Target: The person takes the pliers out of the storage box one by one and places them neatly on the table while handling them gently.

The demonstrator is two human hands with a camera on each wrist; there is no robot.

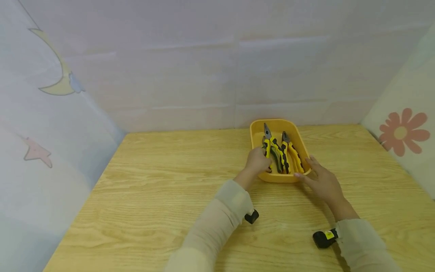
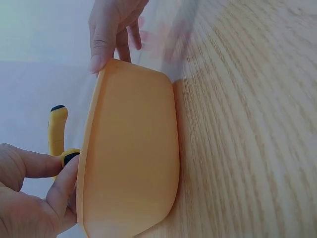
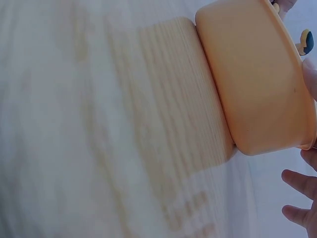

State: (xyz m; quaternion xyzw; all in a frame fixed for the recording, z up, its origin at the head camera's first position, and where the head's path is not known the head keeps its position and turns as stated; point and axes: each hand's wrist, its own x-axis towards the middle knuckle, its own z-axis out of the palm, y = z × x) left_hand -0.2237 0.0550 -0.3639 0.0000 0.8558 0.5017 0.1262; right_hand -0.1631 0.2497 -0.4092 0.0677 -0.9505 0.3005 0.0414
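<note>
A yellow plastic container [image 1: 278, 178] stands on the table with several pliers lying in it. My left hand [image 1: 258, 160] reaches over its left rim. In the left wrist view, thumb and finger of that hand pinch a yellow handle with a black end [image 2: 70, 155]. It appears to belong to the long-nose pliers [image 1: 267, 132], whose jaws point to the back. Beside them lie green-handled pliers [image 1: 276, 158], partly covered, and yellow-handled pliers [image 1: 295, 156]. My right hand [image 1: 326, 185] touches the container's front right corner, thumb on the rim, fingers fairly straight and spread.
The wooden table [image 1: 170, 170] stretches to the left and front of the container. A pale wall [image 1: 190, 75] rises right behind it. Side walls with a moon and a flower [image 1: 401, 132] flank the table. A black camera [image 1: 324, 239] sits at the right wrist.
</note>
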